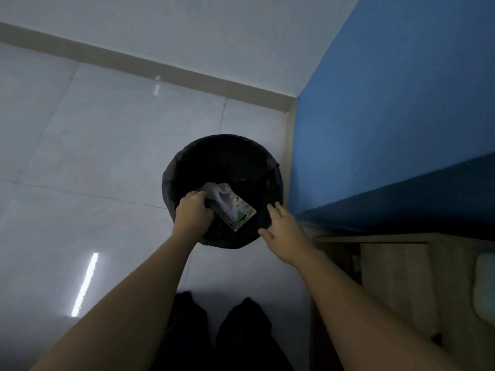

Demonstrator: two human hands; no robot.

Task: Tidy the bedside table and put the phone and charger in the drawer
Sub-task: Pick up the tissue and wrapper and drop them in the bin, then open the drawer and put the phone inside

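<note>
A round bin lined with a black bag stands on the tiled floor in the corner. My left hand is over its near rim, shut on a bundle of rubbish: crumpled white paper and a printed wrapper that hang inside the bin's mouth. My right hand hovers at the bin's right rim with fingers spread and nothing in it. The wooden bedside table is at the lower right. No phone or charger shows.
A blue wall rises right of the bin, with a blue ledge above the table. A pale rounded object lies on the table at the frame's right edge. My dark trouser legs are below. Shiny floor tiles stretch to the left.
</note>
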